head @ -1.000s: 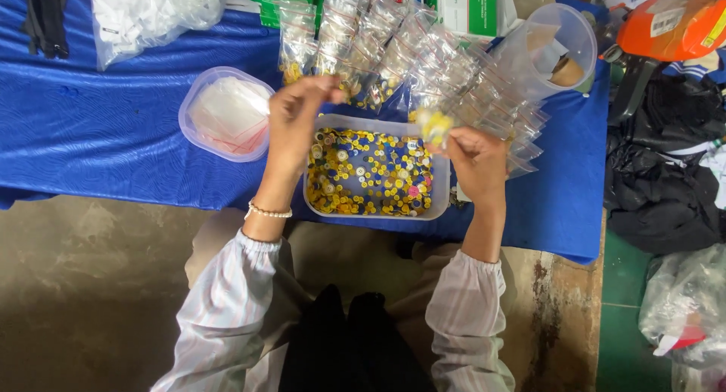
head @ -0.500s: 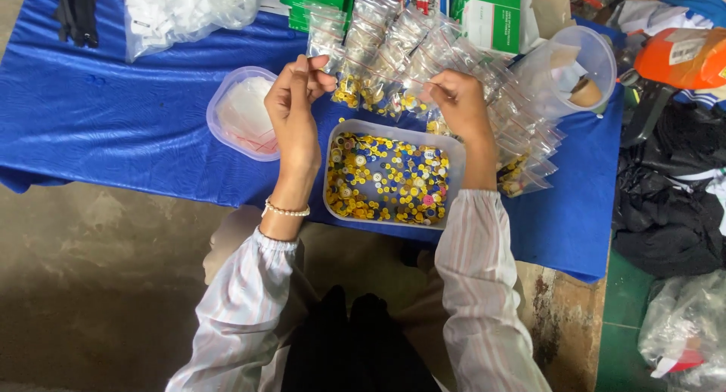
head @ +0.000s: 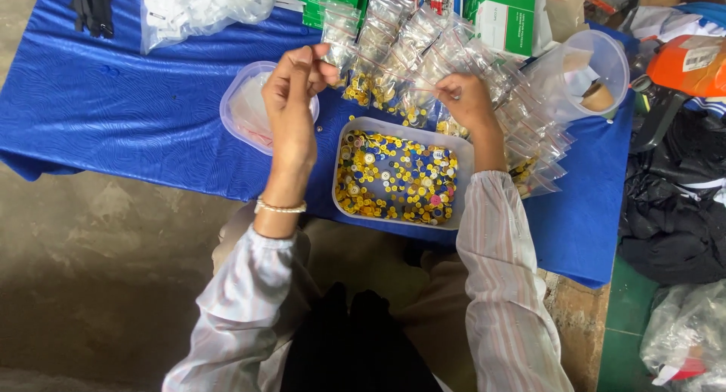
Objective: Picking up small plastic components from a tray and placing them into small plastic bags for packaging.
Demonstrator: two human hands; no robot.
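Small clear bag [head: 393, 78] is stretched between both hands above a blue-clothed table [head: 136, 112], over a concrete floor [head: 98, 271]. Its long side runs left to right. The left hand [head: 291, 97] and right hand [head: 463, 98] each have a narrow grip pinching it. Whatever it contains is hard to make out against the heap of bags [head: 484, 82] behind; a tub of buttons [head: 401, 176] sits below.

Both hands pinch clear bags [head: 423, 59] (button-filled) above a tray [head: 465, 184]

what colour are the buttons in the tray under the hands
Mostly yellow, with some blue, white and a few pink buttons, in a clear tray; the head view shows them best.
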